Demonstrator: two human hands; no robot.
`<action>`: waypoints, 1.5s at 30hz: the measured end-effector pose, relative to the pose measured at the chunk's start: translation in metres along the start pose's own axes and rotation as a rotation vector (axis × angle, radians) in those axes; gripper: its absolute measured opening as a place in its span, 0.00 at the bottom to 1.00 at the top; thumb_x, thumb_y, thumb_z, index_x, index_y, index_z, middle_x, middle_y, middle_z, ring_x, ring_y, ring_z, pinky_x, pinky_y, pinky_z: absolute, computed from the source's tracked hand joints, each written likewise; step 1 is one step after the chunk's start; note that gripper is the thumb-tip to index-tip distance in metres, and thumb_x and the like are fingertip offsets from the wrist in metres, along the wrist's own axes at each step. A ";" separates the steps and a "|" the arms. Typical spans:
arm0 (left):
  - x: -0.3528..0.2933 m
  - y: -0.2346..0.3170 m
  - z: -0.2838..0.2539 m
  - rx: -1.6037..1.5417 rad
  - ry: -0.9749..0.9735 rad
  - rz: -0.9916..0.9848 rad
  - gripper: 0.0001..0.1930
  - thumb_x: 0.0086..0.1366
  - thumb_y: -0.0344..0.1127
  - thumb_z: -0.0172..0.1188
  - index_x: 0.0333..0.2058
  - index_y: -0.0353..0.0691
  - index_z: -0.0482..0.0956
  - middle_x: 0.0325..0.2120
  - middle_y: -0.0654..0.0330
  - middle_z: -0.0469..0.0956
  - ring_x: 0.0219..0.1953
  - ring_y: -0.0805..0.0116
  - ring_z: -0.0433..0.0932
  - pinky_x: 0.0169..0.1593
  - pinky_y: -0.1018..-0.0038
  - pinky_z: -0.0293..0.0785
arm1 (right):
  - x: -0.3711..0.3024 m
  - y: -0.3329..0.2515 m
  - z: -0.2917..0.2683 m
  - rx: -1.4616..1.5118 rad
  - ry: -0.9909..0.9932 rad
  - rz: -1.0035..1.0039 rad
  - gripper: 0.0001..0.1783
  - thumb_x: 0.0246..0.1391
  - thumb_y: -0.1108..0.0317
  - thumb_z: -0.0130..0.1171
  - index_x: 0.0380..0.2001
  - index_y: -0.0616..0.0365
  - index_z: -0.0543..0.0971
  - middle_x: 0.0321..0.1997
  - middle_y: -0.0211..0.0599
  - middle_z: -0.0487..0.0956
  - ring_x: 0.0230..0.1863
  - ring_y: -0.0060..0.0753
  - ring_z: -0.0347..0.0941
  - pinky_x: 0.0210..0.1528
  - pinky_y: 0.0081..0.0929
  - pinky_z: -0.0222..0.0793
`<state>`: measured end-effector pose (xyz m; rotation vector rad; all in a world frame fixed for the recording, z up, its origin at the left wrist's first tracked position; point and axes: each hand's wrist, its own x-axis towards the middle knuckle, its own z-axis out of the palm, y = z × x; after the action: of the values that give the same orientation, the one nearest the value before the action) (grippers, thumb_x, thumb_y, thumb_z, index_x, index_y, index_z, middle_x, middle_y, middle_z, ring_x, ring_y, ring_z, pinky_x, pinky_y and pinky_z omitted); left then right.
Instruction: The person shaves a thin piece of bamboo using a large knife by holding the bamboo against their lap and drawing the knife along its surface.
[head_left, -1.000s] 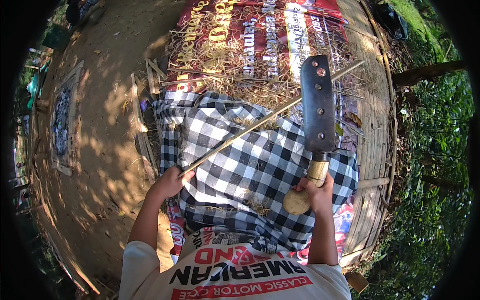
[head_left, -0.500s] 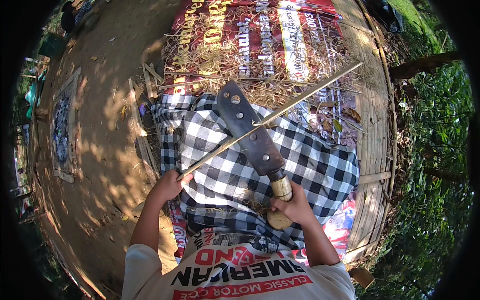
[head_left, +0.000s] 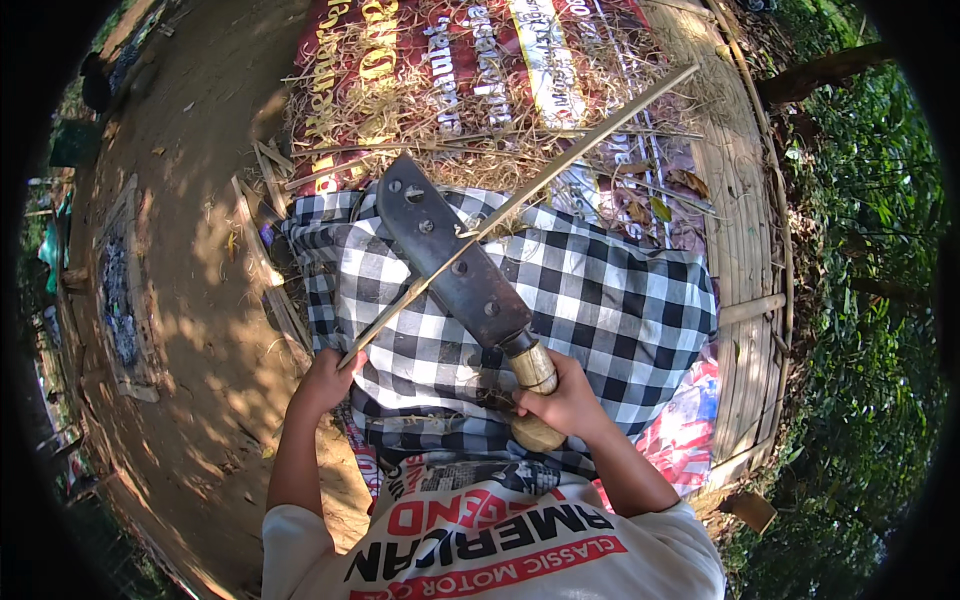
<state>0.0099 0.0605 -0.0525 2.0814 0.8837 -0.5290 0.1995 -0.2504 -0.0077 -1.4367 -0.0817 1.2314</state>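
Observation:
My left hand is closed round the near end of a long thin bamboo strip, which slants up and away to the right. In my right hand is the pale wooden handle of a machete with a broad dark blade and several round holes in it. The blade points to the far left and crosses the strip near the middle of its length, touching it. A small curl of shaving sits at the crossing. Beneath both lies a black-and-white checked cloth spread over my lap.
A red printed banner strewn with thin shavings covers the bamboo platform ahead. Wooden sticks lie along its left edge, beside bare dirt ground. Green plants grow on the right.
In the picture, the machete and the strip have shifted left together, and the blade still crosses the strip. The view has also moved slightly. Both hands keep their hold.

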 end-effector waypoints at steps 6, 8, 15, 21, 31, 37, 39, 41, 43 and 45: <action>-0.004 -0.020 0.013 0.030 0.149 -0.090 0.34 0.64 0.60 0.54 0.22 0.26 0.72 0.15 0.44 0.70 0.22 0.46 0.74 0.32 0.59 0.69 | 0.003 -0.030 -0.032 0.037 0.123 -0.078 0.16 0.42 0.84 0.59 0.38 0.68 0.72 0.25 0.34 0.76 0.24 0.24 0.74 0.29 0.24 0.72; -0.005 -0.015 0.011 0.049 0.116 -0.073 0.36 0.63 0.62 0.54 0.21 0.26 0.71 0.16 0.43 0.71 0.24 0.46 0.75 0.33 0.59 0.70 | 0.007 -0.014 -0.027 0.107 0.139 -0.102 0.16 0.43 0.83 0.58 0.39 0.67 0.72 0.26 0.35 0.76 0.25 0.25 0.74 0.29 0.24 0.72; -0.007 0.020 -0.006 0.050 0.014 -0.058 0.31 0.64 0.59 0.54 0.26 0.29 0.75 0.17 0.40 0.72 0.23 0.39 0.71 0.30 0.57 0.68 | 0.000 0.019 0.017 -0.036 -0.044 -0.091 0.19 0.42 0.77 0.61 0.41 0.69 0.75 0.29 0.34 0.77 0.28 0.21 0.73 0.33 0.22 0.70; -0.012 0.028 -0.009 -0.009 -0.028 -0.148 0.27 0.65 0.54 0.56 0.26 0.29 0.76 0.12 0.46 0.69 0.17 0.50 0.67 0.28 0.59 0.66 | 0.005 -0.014 -0.029 0.119 0.229 -0.131 0.12 0.44 0.83 0.55 0.36 0.67 0.71 0.24 0.36 0.76 0.24 0.26 0.75 0.29 0.25 0.73; -0.014 0.017 -0.001 0.036 0.064 -0.067 0.30 0.64 0.58 0.56 0.23 0.29 0.75 0.12 0.47 0.68 0.18 0.52 0.69 0.27 0.61 0.66 | -0.004 0.012 0.010 0.081 -0.035 -0.051 0.16 0.45 0.83 0.57 0.41 0.69 0.72 0.27 0.35 0.76 0.25 0.25 0.75 0.30 0.24 0.72; -0.026 0.040 -0.007 0.028 0.145 -0.085 0.31 0.62 0.59 0.58 0.19 0.29 0.75 0.12 0.47 0.69 0.17 0.47 0.72 0.25 0.61 0.66 | -0.014 -0.002 -0.026 0.151 0.237 -0.136 0.14 0.40 0.84 0.56 0.34 0.65 0.70 0.23 0.38 0.74 0.22 0.31 0.74 0.28 0.30 0.75; -0.029 0.051 -0.012 0.017 0.193 -0.019 0.30 0.61 0.58 0.58 0.20 0.30 0.76 0.12 0.47 0.70 0.18 0.46 0.72 0.25 0.60 0.67 | -0.016 -0.003 -0.042 0.218 0.337 -0.165 0.14 0.42 0.83 0.53 0.36 0.65 0.69 0.23 0.38 0.74 0.22 0.31 0.74 0.29 0.29 0.74; -0.029 0.072 -0.020 0.045 0.266 0.058 0.29 0.61 0.57 0.59 0.22 0.31 0.78 0.12 0.47 0.71 0.19 0.46 0.73 0.26 0.60 0.67 | -0.020 -0.005 -0.053 0.267 0.444 -0.190 0.14 0.41 0.83 0.53 0.35 0.64 0.68 0.23 0.39 0.74 0.22 0.32 0.74 0.29 0.31 0.75; -0.026 0.087 -0.027 0.129 0.341 0.109 0.26 0.60 0.57 0.60 0.25 0.33 0.79 0.13 0.48 0.73 0.20 0.46 0.75 0.27 0.59 0.69 | -0.022 0.000 -0.066 0.276 0.505 -0.235 0.13 0.41 0.83 0.52 0.34 0.65 0.67 0.23 0.40 0.74 0.22 0.34 0.74 0.29 0.34 0.76; -0.023 0.106 -0.034 0.177 0.370 0.136 0.23 0.60 0.55 0.61 0.30 0.36 0.80 0.17 0.48 0.75 0.24 0.46 0.77 0.30 0.58 0.71 | -0.027 -0.001 -0.067 0.340 0.536 -0.252 0.13 0.41 0.82 0.53 0.34 0.65 0.67 0.23 0.40 0.74 0.22 0.34 0.75 0.29 0.34 0.76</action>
<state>0.0749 0.0318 0.0365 2.4291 0.9182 -0.1537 0.2349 -0.3136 -0.0071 -1.3599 0.2919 0.5929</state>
